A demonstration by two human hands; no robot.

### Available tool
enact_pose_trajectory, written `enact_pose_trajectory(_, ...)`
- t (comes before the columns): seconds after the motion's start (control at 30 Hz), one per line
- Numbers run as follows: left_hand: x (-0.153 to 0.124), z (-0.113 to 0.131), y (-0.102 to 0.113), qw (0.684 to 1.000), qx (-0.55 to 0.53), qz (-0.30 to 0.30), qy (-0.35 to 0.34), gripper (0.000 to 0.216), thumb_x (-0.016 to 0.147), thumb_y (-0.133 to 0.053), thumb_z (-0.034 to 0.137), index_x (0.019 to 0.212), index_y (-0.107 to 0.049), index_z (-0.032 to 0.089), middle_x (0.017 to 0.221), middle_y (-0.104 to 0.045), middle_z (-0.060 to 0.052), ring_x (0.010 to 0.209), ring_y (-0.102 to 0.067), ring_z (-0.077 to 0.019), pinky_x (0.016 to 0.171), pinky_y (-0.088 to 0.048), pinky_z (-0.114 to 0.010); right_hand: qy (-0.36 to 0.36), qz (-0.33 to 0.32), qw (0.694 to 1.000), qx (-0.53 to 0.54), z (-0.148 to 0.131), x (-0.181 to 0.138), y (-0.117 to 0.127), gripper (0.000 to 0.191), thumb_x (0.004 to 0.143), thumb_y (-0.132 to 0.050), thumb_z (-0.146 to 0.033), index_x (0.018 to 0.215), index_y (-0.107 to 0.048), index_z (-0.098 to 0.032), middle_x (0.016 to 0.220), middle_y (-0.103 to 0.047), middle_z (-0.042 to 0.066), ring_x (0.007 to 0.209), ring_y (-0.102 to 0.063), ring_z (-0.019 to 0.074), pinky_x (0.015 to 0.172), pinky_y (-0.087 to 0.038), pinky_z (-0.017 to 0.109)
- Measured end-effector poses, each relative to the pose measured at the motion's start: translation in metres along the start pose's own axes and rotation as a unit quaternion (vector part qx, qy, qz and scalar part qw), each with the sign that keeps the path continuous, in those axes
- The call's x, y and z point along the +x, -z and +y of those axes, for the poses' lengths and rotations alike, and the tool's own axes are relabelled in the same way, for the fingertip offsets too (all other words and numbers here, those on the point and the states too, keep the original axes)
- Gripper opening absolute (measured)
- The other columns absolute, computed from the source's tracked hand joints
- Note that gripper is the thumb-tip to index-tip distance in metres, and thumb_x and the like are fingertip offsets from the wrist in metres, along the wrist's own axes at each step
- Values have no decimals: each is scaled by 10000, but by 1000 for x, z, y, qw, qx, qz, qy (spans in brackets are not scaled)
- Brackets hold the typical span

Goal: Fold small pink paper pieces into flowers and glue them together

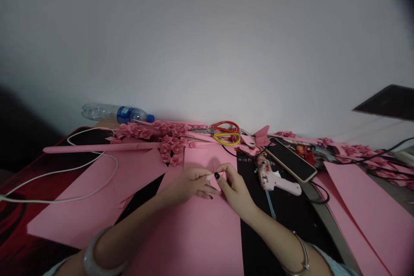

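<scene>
Forearms (142, 224) slant inward, hands (190, 184) (236, 190) pinching pink paper (215, 183).

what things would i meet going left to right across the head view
Plastic bottle with a blue cap → left hand → right hand → pale pink glue gun → large pink sheets at the right

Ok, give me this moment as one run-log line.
left hand + right hand: holding small pink paper | beneath: large pink sheet | right: glue gun, phone | beyond: scissors, paper flowers
</scene>
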State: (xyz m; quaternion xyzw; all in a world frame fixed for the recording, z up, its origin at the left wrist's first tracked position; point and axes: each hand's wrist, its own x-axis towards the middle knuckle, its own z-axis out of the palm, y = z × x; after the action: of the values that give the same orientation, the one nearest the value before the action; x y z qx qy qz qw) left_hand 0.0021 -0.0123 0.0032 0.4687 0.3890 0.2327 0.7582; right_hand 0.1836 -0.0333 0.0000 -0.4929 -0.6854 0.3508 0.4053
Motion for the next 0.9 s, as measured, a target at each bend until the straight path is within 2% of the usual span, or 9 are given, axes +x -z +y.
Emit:
enact_pose_trajectory(0.27, 2, -3, 0, 1000, -19, -12, -10, 383, 795, -710, 509, 930, -648, 157, 978, -718, -93, 1018, -710, -298, 851, -562, -386, -26, -18, 999, -5, 3, 0, -1, 75, 900, -497, -223, 963, -536, -217, 608, -397, -74, 489, -371, 131, 486, -288, 257)
enact_pose_trajectory(0.6, 1, -1, 0, 1000, -5, -14, -11, 298, 828, -678, 448, 881, -620, 160, 969, -703, -86, 1026, -696, -290, 865, -548, -393, -10, -6, 1000, -21, -1, -1, -1, 81, 883, -486, -207, 938, -545, -216, 567, -338, -86, 475, -366, 133, 469, -261, 247)
enact_pose_trajectory(0.77, 2, 0, -2, 997, 65, -6, -41, 226, 824, -655, 389, 828, -585, 174, 897, -691, -61, 966, -698, -265, 848, -547, -389, -14, -9, 1000, -24, -1, -2, -1, 126, 872, -461, -184, 962, -547, -203, 590, -377, -77, 482, -369, 129, 476, -263, 243)
enact_pose_trajectory(0.9, 1, 2, -3, 990, 125, 26, -56, 150, 845, -586, 311, 827, -600, 163, 805, -684, -46, 817, -712, -222, 766, -556, -344, -17, -10, 1000, -23, -1, -2, -1, 156, 870, -451, -187, 995, -544, -191, 590, -348, -85, 487, -355, 129, 489, -262, 243)
